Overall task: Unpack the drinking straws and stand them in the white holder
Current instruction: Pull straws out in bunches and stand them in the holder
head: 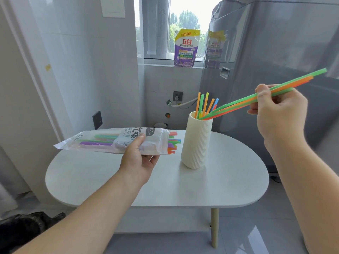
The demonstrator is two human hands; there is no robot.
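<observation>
the left hand point(136, 158), at centre frame, grips a crinkled clear plastic straw packet point(117, 141) above the rounded white table point(229, 180); the right hand point(278, 114), at right, pinches a slanted bundle of thin green and orange straws point(236, 103), lower tips inside the ribbed white cylindrical holder point(197, 142); loose coloured straws point(202, 104) stand in it.

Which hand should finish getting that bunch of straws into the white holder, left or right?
Right. The right hand pinches the bunch of straws, whose lower ends sit at the rim of the white holder. The left hand is busy gripping the straw packet.
</observation>
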